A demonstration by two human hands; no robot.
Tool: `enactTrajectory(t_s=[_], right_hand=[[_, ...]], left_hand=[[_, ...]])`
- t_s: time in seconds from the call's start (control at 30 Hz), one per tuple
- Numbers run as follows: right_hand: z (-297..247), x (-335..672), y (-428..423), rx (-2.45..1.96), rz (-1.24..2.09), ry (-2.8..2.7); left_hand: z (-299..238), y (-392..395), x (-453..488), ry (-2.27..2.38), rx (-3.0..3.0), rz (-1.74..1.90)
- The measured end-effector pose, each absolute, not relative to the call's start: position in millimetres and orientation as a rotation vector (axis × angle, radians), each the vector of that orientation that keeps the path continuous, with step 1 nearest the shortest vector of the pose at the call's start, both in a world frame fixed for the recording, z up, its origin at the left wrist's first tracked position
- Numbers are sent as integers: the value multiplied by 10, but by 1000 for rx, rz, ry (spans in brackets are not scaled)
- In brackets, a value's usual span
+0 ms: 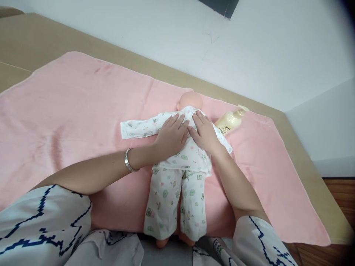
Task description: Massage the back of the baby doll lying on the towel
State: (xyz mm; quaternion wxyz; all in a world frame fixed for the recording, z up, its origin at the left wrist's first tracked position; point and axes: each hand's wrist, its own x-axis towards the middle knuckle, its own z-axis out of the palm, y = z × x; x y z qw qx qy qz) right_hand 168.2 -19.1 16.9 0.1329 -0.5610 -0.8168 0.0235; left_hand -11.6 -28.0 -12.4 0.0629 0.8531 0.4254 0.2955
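A baby doll point(190, 100) lies on a pink blanket, its bare head pointing away from me and its feet toward me. It wears a white patterned pajama top point(188, 157) and matching pajama pants point(166, 195). My left hand point(172, 136) rests flat on the upper part of the top, left of the middle. Beside it my right hand point(203, 131) lies on the right upper part, fingers stretched toward the head. Both hands hold nothing, and their thumbs are close together. One sleeve reaches out to the left; the other slants down to the right, partly behind my right arm.
The pink blanket point(83, 96) covers much of a wooden table point(111, 51) that meets a white wall. A pale yellow pump bottle point(230, 121) lies tilted on the blanket, right of the doll. Wooden floor point(341, 194) shows past the table's right edge.
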Motion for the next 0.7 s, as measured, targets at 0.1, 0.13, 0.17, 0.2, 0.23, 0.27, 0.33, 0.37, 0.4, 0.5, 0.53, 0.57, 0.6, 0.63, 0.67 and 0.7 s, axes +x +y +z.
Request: enactTrajectory(t_s=[0.1, 0.13, 0.17, 0.2, 0.23, 0.27, 0.33, 0.37, 0.4, 0.5, 0.53, 0.57, 0.6, 0.63, 0.67, 0.7], right_hand=[[208, 1616, -241, -1676, 47, -2358], [220, 1567, -283, -1715, 21, -2334], [230, 1509, -337, -1770, -15, -2296], [238, 1447, -399, -1831, -57, -2251], [242, 1386, -463, -1896, -100, -2201], [244, 1334, -521, -1937, -129, -2179], [244, 1276, -593, -1966, -161, -2175], [245, 1278, -598, -1956, -156, -2191], [246, 1301, -581, -1941, -139, -2206], [255, 1464, -431, -1893, -2, -2269], [256, 1527, -369, -1872, 58, -2299], [255, 1584, -313, -1849, 111, -2325], [251, 1626, -269, -1830, 152, -2345], [245, 1649, -242, -1816, 170, -2352], [238, 1651, -236, -1812, 164, -2350], [230, 1631, -251, -1819, 137, -2337]], left_hand=[[-125, -210, -130, 1309, 2532, 903], [-127, -173, -139, 1315, 2521, 891], [-131, -133, -150, 1317, 2512, 869], [-136, -96, -162, 1318, 2502, 845], [-141, -65, -172, 1319, 2494, 822], [-148, -44, -181, 1319, 2488, 808], [-157, -39, -187, 1319, 2491, 813], [-159, -55, -185, 1326, 2497, 831], [-157, -81, -179, 1335, 2505, 847], [-139, -188, -152, 1368, 2530, 860], [-132, -222, -142, 1370, 2539, 852], [-124, -251, -134, 1368, 2548, 844], [-117, -272, -127, 1363, 2557, 836], [-110, -285, -123, 1361, 2567, 832], [-102, -289, -122, 1360, 2579, 826], [-93, -283, -123, 1363, 2589, 817]])
